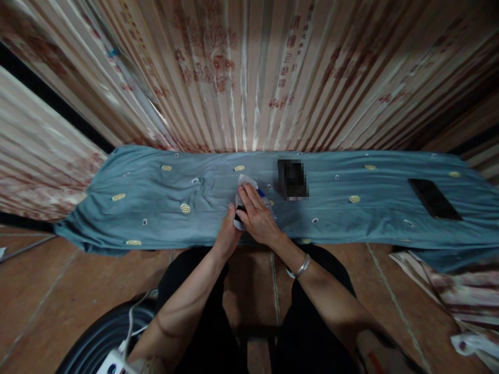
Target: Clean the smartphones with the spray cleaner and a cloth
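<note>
A small whitish, partly see-through plastic packet with a blue patch lies at the near middle of the cloth-covered surface. My right hand rests over it, its fingers stretched out and pointing forward. My left hand is closed at the packet's near left edge, thumb up, with the other fingers mostly hidden. A small black piece shows between the two hands; its kind cannot be made out. Just right of my hands stands a dark, box-like object, blurred by pixelation.
A blue-green patterned cloth covers the long narrow surface. Towards its right end lies a black phone. Patterned curtains hang behind. Low at left are a black coil and a white power strip with a cable.
</note>
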Available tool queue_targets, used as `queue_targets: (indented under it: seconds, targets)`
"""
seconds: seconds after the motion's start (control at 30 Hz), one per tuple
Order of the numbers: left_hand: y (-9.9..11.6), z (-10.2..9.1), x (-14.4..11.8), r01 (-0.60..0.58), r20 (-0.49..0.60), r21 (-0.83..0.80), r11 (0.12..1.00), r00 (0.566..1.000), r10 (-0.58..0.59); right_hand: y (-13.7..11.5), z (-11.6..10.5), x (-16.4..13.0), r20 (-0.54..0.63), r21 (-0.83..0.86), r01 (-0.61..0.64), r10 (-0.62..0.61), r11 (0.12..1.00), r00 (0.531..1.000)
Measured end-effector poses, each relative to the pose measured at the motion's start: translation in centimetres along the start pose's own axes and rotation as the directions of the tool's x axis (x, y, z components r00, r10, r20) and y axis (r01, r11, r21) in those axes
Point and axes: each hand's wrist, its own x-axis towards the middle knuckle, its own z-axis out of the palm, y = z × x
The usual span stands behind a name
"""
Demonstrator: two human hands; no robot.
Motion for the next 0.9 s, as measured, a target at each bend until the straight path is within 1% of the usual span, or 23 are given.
queue_targets:
  seconds: [0.3,0.53,0.73,0.9]
  targets:
    - [0.7,0.3,-0.7,0.090,0.000,0.000,0.996,0.996,-0.090,1.3,-0.1,0.5,-0.032,-0.024,-0.087,0.086,0.996,0.996]
    - [1.5,0.5,-0.7,0.140,-0.068,0.006,0.990,0.988,-0.139,1.4,0.0,0.5,-0.021,-0.044,-0.131,0.130,0.990,0.991]
    - [2.1,0.9,-1.1,0.120,-0.083,-0.017,0.993,0.989,-0.121,1.2,0.4,0.3,-0.028,-0.023,-0.124,0.123,0.992,0.992]
    - [2.3,0.9,-0.9,0.105,-0.066,-0.043,0.994,0.992,-0.108,1.0,0.3,0.1,-0.016,-0.033,-0.109,0.109,0.993,0.994]
